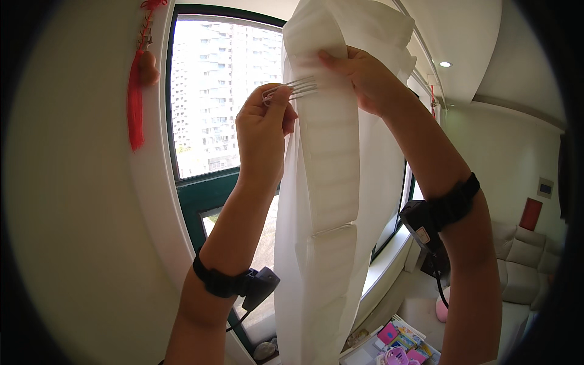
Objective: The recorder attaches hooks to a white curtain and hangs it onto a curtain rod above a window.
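A sheer white curtain point(378, 150) hangs before me, its pocketed heading tape point(335, 182) running down the near face. My left hand point(267, 121) pinches a metal pronged curtain hook point(299, 86) between thumb and fingers. The prongs point right and overlap the tape; whether their tips are inside the pockets I cannot tell. Higher up and to the right, my right hand point(365, 75) grips the curtain's tape, thumb on the near face and the other fingers mostly behind the cloth.
Behind the curtain stands a green-framed window point(207, 182). A red tassel ornament point(135, 100) hangs at the left. A curtain rail point(422, 48) runs along the upper right. Low down are a box of colourful items point(401, 342) and a sofa point(520, 260). Strapped devices point(260, 287) with cables sit on both forearms.
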`<state>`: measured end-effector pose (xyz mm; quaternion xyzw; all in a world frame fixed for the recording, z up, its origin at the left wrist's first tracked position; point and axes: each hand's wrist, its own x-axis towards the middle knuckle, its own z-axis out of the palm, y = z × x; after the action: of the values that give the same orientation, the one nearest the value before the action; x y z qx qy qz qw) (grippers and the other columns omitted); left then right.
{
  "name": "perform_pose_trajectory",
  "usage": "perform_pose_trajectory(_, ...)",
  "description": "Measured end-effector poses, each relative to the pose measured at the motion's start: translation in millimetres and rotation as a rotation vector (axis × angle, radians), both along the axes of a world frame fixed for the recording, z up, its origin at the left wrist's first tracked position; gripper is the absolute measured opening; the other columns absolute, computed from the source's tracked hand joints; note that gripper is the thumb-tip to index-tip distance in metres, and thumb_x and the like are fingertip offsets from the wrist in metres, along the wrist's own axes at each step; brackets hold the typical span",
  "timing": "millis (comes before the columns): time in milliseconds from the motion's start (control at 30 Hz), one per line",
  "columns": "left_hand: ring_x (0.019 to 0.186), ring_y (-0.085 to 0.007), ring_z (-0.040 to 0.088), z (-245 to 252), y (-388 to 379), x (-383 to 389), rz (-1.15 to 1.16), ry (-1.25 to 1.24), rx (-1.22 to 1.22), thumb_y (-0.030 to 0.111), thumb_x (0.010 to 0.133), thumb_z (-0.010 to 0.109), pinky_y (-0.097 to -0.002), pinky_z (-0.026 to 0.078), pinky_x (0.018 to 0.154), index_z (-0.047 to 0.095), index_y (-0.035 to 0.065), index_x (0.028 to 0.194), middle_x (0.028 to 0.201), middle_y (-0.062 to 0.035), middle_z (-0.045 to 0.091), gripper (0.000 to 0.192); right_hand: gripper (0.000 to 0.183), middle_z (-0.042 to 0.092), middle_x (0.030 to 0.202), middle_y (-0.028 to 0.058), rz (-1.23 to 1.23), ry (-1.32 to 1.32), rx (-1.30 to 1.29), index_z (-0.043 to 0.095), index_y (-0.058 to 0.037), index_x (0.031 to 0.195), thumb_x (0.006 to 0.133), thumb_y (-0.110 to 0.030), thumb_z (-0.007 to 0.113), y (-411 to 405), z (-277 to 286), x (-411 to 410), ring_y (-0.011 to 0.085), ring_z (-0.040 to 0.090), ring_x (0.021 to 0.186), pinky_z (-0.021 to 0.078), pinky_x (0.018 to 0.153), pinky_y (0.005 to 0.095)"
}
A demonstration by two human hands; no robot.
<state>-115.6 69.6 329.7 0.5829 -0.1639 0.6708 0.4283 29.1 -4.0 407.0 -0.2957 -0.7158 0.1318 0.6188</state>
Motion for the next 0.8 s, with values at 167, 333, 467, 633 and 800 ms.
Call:
perform_pose_trajectory(167,0.051,-0.0075,0.040,19.2,4.1,-10.1,0.002,-0.007,0.060,0.012,0.088,0.056,-0.0210,0.035,0.050,0.061,0.0004,0.090,0.061,-0.0027,0.053,0.013,0.038,0.062,0.101,0.0102,0.051,-0.172,0.001,0.055,0.0007,0.110,0.086,-0.028,0.059,-10.3,7.5,5.8,0.0177,0.060,0.091,0.0457,0.084,0.0331)
perform_pose_trajectory(333,0.048,-0.0067,0.044,22.6,11.3,-10.8,-0.005,-0.042,0.087,0.012,0.086,0.057,-0.0191,0.034,0.047,0.060,0.0005,0.088,0.058,-0.0029,0.054,0.012,0.042,0.063,0.097,0.0095,-0.054,-0.187,0.098,0.055,0.0027,0.108,0.085,-0.033,0.059,-4.4,12.4,0.4,0.0155,0.060,0.085,0.0463,0.079,0.0310)
perform_pose_trajectory(467,0.048,-0.0067,0.044,24.3,9.3,-12.2,0.061,-0.065,0.097,0.013,0.086,0.057,-0.0189,0.035,0.046,0.060,0.0007,0.087,0.058,-0.0030,0.055,0.012,0.041,0.062,0.095,0.0092,-0.054,-0.177,0.092,0.055,0.0027,0.107,0.084,-0.032,0.059,-5.5,13.8,-4.7,0.0147,0.060,0.083,0.0458,0.078,0.0315)
perform_pose_trajectory(633,0.048,-0.0067,0.045,28.7,8.8,-17.6,0.060,-0.077,0.113,0.014,0.086,0.057,-0.0190,0.036,0.046,0.060,0.0008,0.087,0.059,-0.0032,0.055,0.013,0.042,0.063,0.094,0.0094,-0.010,-0.193,0.076,0.054,0.0040,0.108,0.083,-0.030,0.061,0.7,20.4,-2.3,0.0148,0.058,0.090,0.0441,0.082,0.0320)
perform_pose_trajectory(800,0.049,-0.0076,0.044,27.8,9.9,-21.7,0.066,-0.032,0.103,0.014,0.087,0.057,-0.0201,0.035,0.047,0.060,0.0004,0.088,0.060,-0.0038,0.055,0.014,0.045,0.062,0.097,0.0105,-0.016,-0.156,0.078,0.053,0.0047,0.109,0.083,-0.031,0.062,0.0,15.4,-6.6,0.0155,0.057,0.092,0.0437,0.084,0.0312)
